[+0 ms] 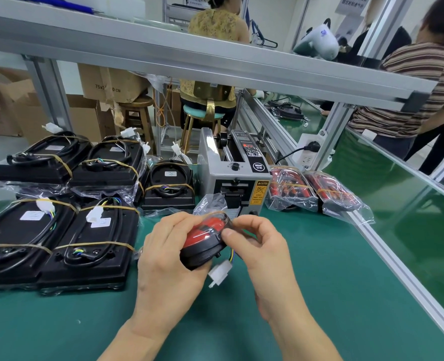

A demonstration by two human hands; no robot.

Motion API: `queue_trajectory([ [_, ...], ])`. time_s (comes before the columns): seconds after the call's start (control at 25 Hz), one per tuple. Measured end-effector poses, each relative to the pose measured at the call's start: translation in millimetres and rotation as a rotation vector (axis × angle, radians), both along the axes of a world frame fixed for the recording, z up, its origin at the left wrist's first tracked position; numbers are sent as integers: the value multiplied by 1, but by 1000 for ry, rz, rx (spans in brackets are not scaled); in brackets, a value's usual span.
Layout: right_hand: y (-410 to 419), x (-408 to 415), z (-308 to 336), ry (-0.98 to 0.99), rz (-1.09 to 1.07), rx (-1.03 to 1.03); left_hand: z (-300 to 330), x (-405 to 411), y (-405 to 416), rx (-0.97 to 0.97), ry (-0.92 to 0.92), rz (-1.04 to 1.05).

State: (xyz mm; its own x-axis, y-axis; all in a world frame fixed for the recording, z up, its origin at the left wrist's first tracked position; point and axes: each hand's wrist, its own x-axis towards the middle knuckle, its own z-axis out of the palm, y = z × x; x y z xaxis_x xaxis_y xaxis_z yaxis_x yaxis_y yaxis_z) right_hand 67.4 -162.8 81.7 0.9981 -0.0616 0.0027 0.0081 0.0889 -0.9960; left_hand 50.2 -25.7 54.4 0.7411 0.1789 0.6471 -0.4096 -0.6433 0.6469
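Worktop [319, 295], green mat, carries banded black units [59, 243] along its left edge and a tape dispenser [231, 175] at the far edge. Round red lamp [205, 241] is held above mid-worktop: left hand [168, 261] wraps its black rim, right hand [262, 246] pinches the clear bag [210, 201] at the lens edge. Judged light and rigid, lens slick and scratchable; grip the ribbed rim. White connector [219, 273] dangles loose.

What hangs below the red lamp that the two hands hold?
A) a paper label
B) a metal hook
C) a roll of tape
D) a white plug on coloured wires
D: a white plug hangs on thin coloured wires under the red lamp, which the left hand and the right hand hold.
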Motion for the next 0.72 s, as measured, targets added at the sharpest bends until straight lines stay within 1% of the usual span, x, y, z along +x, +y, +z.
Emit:
queue_trajectory([
  [0.08,-1,1,-2,40,-6,105,0,1,1,-18,-13,-1],
  [0.12,0,-1,-2,33,12,110,1,1,2,-29,-18,0],
  [0.2,6,-3,-2,-25,60,40,1,1,3,-60,-19,-6],
  [0.28,12,-2,-2,-62,52,-48,2,1,5,-89,-13,-27],
  [0.32,13,0,-3,-57,33,-55,3,2,5,-95,-10,-42],
  [0.44,12,8,-2,39,15,46,3,2,7,-94,-9,-82],
  [0.56,11,13,-2,64,21,47,2,3,12,-136,-26,-113],
  [0.64,15,10,-2,-15,33,-13,1,2,13,-199,-37,-122],
  [0.72,17,4,-3,-96,39,-177,0,1,13,-244,-56,-137],
])
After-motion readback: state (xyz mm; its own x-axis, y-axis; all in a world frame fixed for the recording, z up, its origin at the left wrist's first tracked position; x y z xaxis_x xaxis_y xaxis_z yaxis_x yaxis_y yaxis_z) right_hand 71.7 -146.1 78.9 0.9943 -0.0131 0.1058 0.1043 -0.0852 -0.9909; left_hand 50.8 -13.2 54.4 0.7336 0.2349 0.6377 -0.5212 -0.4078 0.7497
